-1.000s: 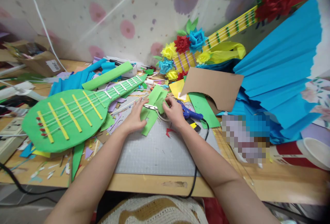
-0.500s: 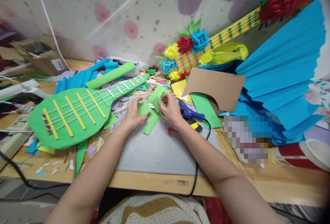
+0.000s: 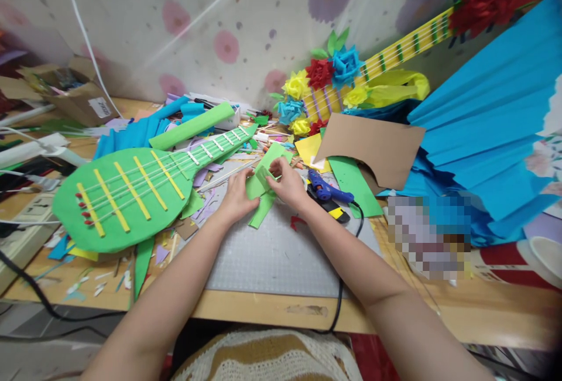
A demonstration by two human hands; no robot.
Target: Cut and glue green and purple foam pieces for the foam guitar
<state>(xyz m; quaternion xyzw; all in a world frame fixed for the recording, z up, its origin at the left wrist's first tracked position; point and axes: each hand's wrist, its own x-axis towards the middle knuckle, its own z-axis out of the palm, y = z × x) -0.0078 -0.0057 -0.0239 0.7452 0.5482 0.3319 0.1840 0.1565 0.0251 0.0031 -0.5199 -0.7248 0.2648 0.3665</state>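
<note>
1. At the bench, a person's left hand [image 3: 237,198] and right hand [image 3: 288,185] worked close but apart, a small green paper piece [image 3: 262,177] lying between them.
2. The right thumb and fingertips were pinched on that piece; the left thumb and fingers stood spread at its left side, and whether they gripped it I could not tell.
3. Directly below, a longer green strip [image 3: 260,212] slanted across the gap, its near end jutting toward the person from between the hands.
4. Beneath everything lay a grey cutting mat [image 3: 272,264], with a red scrap [image 3: 299,223] just beside the right wrist.
5. Just right of the right hand sat a blue glue gun [image 3: 329,189], its black cord trailing over the mat, with a yellow-and-black tool [image 3: 338,213] close by.
6. Left of the left hand rested a green paper lute [image 3: 120,194], strung in white and barred in yellow, near a green roll [image 3: 193,126].
7. Farther right stood a cut brown cardboard sheet [image 3: 371,144] and pleated blue paper [image 3: 487,117]; behind, a flower-decked yellow guitar [image 3: 413,46] leaned against the wall.
</note>
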